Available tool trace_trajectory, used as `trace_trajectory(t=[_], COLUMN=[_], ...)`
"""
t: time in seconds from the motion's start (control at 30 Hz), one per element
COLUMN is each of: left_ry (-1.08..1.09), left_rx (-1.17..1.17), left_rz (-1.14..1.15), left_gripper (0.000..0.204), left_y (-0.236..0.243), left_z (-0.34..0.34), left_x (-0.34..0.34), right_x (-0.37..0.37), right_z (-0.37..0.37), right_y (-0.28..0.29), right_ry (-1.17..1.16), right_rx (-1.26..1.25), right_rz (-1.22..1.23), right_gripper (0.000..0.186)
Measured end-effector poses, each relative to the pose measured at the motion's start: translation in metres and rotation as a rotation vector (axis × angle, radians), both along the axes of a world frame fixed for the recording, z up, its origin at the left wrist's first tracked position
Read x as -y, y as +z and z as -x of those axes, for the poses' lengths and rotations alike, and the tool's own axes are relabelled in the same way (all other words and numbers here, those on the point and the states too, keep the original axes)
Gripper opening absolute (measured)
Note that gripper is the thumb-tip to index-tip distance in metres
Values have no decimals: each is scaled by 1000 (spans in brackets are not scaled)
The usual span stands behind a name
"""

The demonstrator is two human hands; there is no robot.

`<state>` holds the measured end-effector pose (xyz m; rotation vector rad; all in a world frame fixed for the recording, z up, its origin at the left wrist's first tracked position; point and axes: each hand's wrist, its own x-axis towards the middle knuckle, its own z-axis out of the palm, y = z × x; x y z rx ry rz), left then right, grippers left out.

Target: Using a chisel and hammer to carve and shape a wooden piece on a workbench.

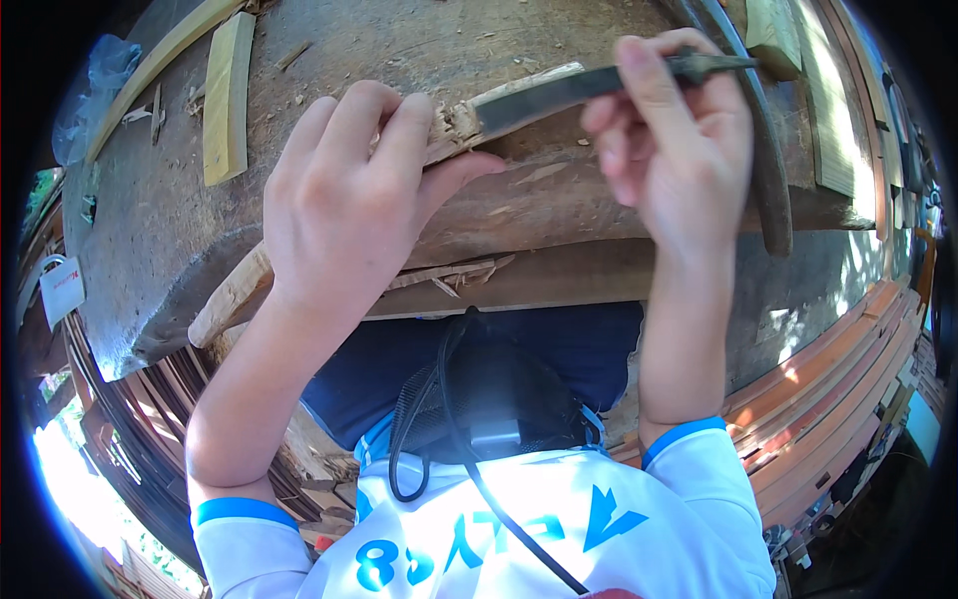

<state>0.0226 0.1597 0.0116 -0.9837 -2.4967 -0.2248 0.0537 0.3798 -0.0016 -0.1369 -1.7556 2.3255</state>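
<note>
Left hand (pixel 344 200): fingers curled tight round a rough wooden stick (pixel 232 295), pinning it on the workbench (pixel 160 240).
Right hand (pixel 679 140): fingers closed round a dark blade (pixel 559 92).
Blade tip: at the stick's splintered end, just beyond the left fingertips.

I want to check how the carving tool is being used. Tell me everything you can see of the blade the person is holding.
The blade is a long, flat, dark strip that looks like metal, dull and worn, lying nearly level across a weathered wooden block. The right hand pinches its dark handle end. Its other end presses into the splintered tip of a pale wooden stick, which the left hand grips.
</note>
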Motion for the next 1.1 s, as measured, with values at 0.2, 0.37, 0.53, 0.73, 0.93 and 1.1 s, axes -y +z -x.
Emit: trace_trajectory(t=[0.2,0.37,0.53,0.73,0.93,1.1], left_ry=[-49,-30,-24,-30,-21,-15], left_rx=[-50,-26,-24,-35,-37,-7], left_rz=[-48,-25,-28,-35,-45,-28], left_gripper=[50,50,50,50,49,49], left_y=[-1,1,0,-1,0,0], left_z=[1,2,2,3,4,4], left_x=[-1,4,1,-3,1,3], right_x=[-18,-51,17,-38,-29,13], right_z=[6,-1,4,5,16,9], right_y=[-6,-4,-1,0,17,12], right_ry=[-214,-155,-79,-181,-214,-43], right_rx=[-64,-7,26,-62,2,70], right_rz=[39,0,14,24,-64,-15], right_gripper=[20,19,15,16,18,14])
